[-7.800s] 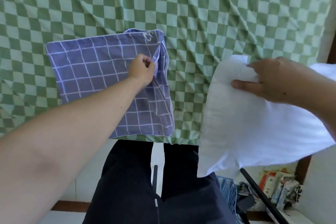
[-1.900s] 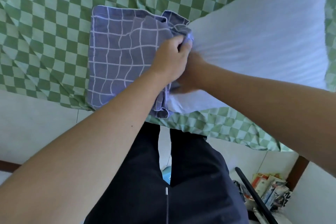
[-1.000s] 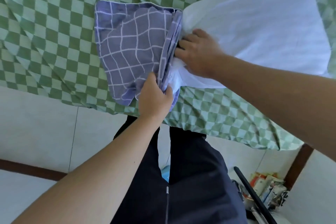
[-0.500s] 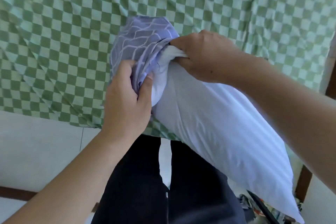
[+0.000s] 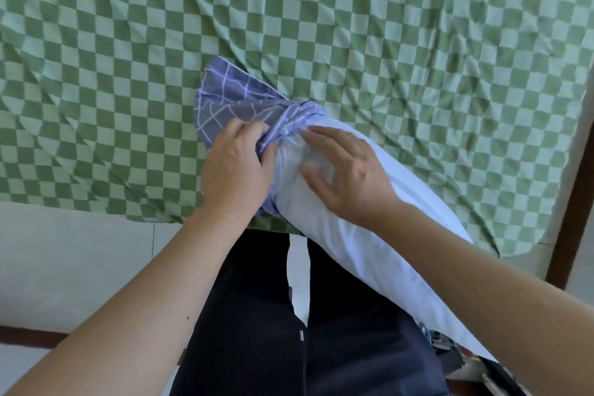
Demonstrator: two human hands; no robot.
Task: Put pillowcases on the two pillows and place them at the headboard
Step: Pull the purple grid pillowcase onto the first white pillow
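Observation:
A white pillow [image 5: 379, 235] slants from the bed's near edge down toward my right leg. Its far end is inside a bunched purple pillowcase with a white grid [image 5: 234, 103]. My left hand [image 5: 236, 170] grips the gathered rim of the pillowcase at the pillow's left side. My right hand [image 5: 345, 175] lies on top of the pillow just below the rim, fingers spread and pressing the white fabric. Only one pillow and one pillowcase are in view.
The bed is covered with a wrinkled green-and-white checkered sheet [image 5: 385, 42]. A dark wooden bed frame post [image 5: 575, 190] runs down the right side. My dark trousers [image 5: 273, 331] and pale floor tiles [image 5: 80, 267] are below; clutter lies at the lower right corner [image 5: 466, 360].
The pillowcase rim has been drawn further over the pillow's end. My right hand has let go of the pillow's corner and now lies spread on top of it. My left hand keeps its grip.

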